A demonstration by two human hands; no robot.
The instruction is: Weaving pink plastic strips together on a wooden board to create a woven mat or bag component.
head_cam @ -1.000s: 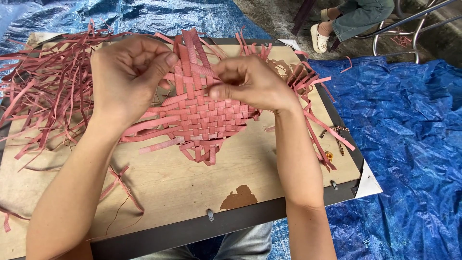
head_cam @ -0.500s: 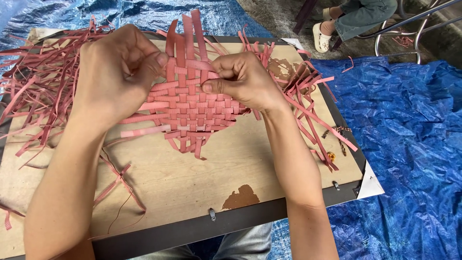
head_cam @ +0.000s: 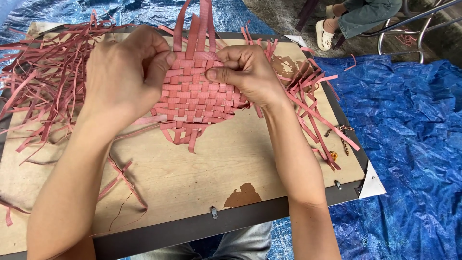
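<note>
A pink woven mat point(head_cam: 195, 98) of flat strips lies on a wooden board point(head_cam: 202, 168). My left hand point(head_cam: 126, 74) grips its upper left edge, fingers curled around the strips. At the mat's upper right, my right hand point(head_cam: 246, 72) pinches a horizontal pink strip between thumb and fingers. Several loose strip ends point(head_cam: 195, 21) stick up from the mat's far edge, and short ends hang from its near edge.
A heap of loose pink strips point(head_cam: 43, 77) covers the board's left side, more strips point(head_cam: 313, 101) trail at the right. A blue tarp point(head_cam: 409, 144) surrounds the board. Another person's sandalled foot point(head_cam: 323, 29) and metal chair legs point(head_cam: 414, 24) show at top right.
Both hands have shifted slightly toward the mat's far edge, and the mat has been pulled tighter under them. The right thumb now presses on the top row of strips.
</note>
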